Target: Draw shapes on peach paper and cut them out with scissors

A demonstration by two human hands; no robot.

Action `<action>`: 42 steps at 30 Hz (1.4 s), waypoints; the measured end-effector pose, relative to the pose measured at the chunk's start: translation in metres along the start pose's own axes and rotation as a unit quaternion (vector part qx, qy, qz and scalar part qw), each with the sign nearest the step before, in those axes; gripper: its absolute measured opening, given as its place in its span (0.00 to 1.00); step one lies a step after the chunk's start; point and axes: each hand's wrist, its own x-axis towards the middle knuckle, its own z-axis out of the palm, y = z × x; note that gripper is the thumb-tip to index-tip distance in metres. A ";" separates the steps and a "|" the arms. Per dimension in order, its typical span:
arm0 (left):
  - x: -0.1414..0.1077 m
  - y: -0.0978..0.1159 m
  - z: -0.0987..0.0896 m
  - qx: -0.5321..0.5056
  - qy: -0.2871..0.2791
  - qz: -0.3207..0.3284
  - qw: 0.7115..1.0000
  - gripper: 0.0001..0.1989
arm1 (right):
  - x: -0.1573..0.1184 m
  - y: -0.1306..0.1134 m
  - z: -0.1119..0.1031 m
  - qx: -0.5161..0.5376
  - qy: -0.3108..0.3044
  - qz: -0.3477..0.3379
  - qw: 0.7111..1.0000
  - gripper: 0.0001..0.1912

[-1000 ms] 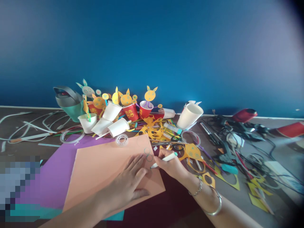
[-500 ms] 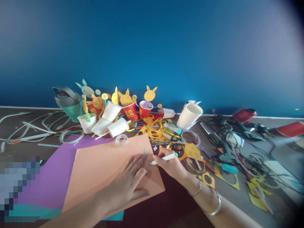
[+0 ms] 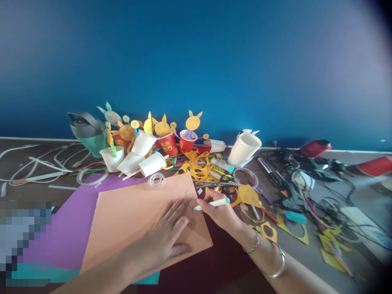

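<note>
My left hand (image 3: pixel 171 228) lies flat on a sheet of peach paper (image 3: pixel 122 220), fingers stretched out. Close to its fingertips, my right hand (image 3: pixel 219 208) grips a white marker (image 3: pixel 217 203) with a green end. The marker's tip is at the paper, just below two small drawn circles (image 3: pixel 190 199) near the right edge. Under the peach sheet lies purple paper (image 3: pixel 61 228), and dark maroon paper (image 3: pixel 214 265) shows at the right. A clear tape roll (image 3: pixel 156 180) rests on the peach sheet's top edge.
Along the blue wall stand paper cups (image 3: pixel 168 145) with orange animal cut-outs. A tall white cup stack (image 3: pixel 245 149) is right of them. Scissors (image 3: pixel 225 184), orange paper scraps (image 3: pixel 249 196) and a glue stick (image 3: pixel 222 165) crowd the right. Tangled cables (image 3: pixel 330 204) lie further right.
The marker's tip has shifted slightly up in my right hand, and a short line shows below the circles. My left hand stays in place.
</note>
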 end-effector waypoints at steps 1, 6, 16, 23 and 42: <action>0.000 0.000 0.001 -0.001 0.000 0.000 1.000 0.23 | 0.000 0.000 0.000 0.000 0.002 0.000 1.000 0.17; -0.002 -0.002 0.003 -0.007 0.007 0.001 1.000 0.23 | 0.001 0.001 -0.001 -0.015 0.008 -0.015 1.000 0.16; -0.001 -0.001 0.001 -0.004 -0.009 -0.008 1.000 0.23 | 0.003 0.005 0.000 -0.048 0.021 -0.017 0.998 0.14; -0.002 -0.001 0.002 -0.001 -0.005 -0.007 1.000 0.24 | 0.004 0.003 0.000 -0.043 0.020 -0.008 0.999 0.12; -0.002 -0.001 0.001 -0.010 -0.002 -0.008 1.000 0.22 | 0.004 0.007 -0.001 -0.030 -0.011 0.002 0.999 0.11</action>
